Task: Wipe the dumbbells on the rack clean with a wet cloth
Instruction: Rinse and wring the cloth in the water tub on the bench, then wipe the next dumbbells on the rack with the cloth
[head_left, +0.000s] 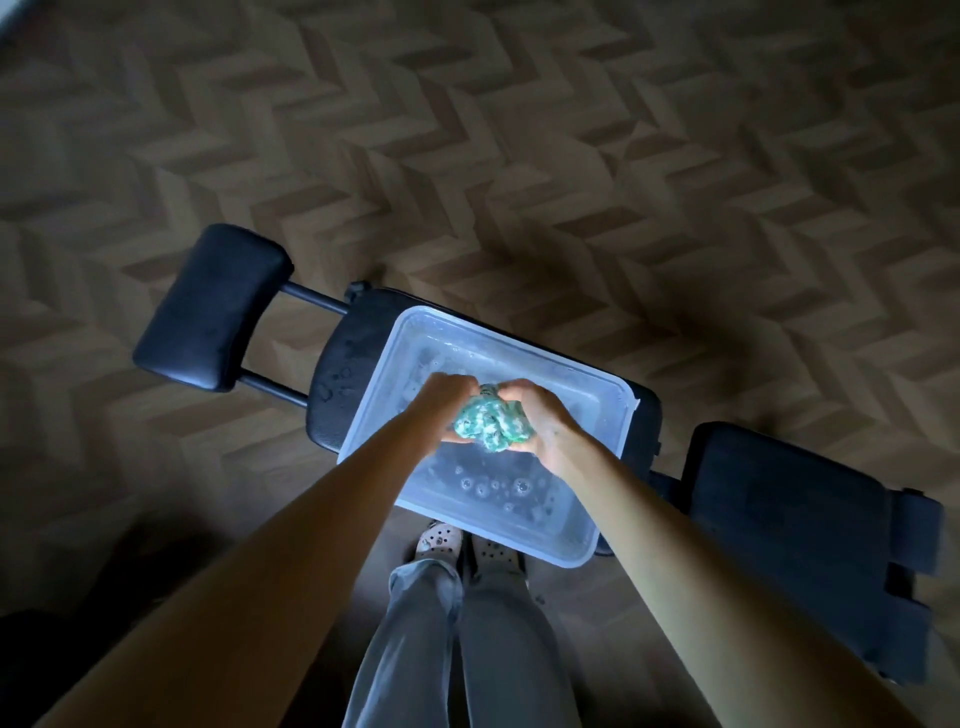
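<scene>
A green-and-white cloth (491, 426) is bunched into a tight wad between both hands, held over a clear plastic tub (597, 384). My left hand (447, 410) grips its left side and my right hand (540, 421) grips its right side. The tub holds shallow water with bubbles and ripples under the cloth. No dumbbells or rack are in view.
The tub rests on the black padded seat (343, 364) of a workout bench. A black pad (213, 306) on two bars sticks out to the left, and another black bench section (789, 514) lies to the right. My legs and patterned shoes (436, 540) stand below the tub on herringbone flooring.
</scene>
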